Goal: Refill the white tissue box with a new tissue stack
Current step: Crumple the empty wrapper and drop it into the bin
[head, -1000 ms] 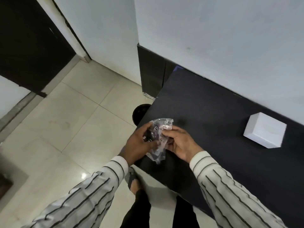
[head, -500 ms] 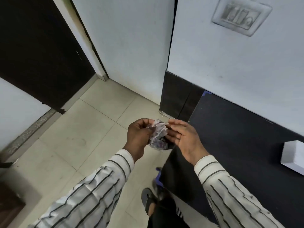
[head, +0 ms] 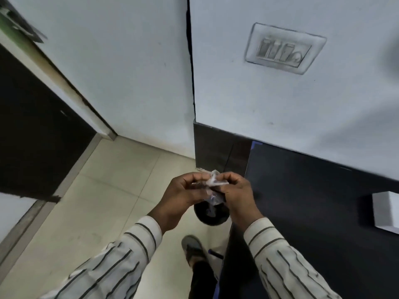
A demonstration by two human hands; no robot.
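White wall (head: 280, 100) is seen across the upper frame, with a switch plate (head: 285, 48) mounted on it at upper right. Pale tiled floor (head: 103, 190) is seen at lower left, bordered by a dark door (head: 28, 137).

Dark surface (head: 323, 212) is seen at right, set against the wall. White tissue box (head: 386, 212) is seen on this surface at the far right edge of the frame, only partly in view; its opening cannot be made out. It lies well apart from both hands.

A round black bin (head: 212, 215) is seen on the floor beside the surface's corner, directly below the hands. A grey shoe (head: 193, 251) is seen on the floor nearer the camera.

Both forearms are covered by striped sleeves (head: 280, 255). Left hand (head: 183, 195) and right hand (head: 237, 195) are held together above the bin. A crumpled clear plastic wrapper (head: 212, 186) is gripped between them: fingers of both hands are curled and pinched onto its upper edge, the rest hanging down between the palms. Print on the wrapper is too blurred to read.
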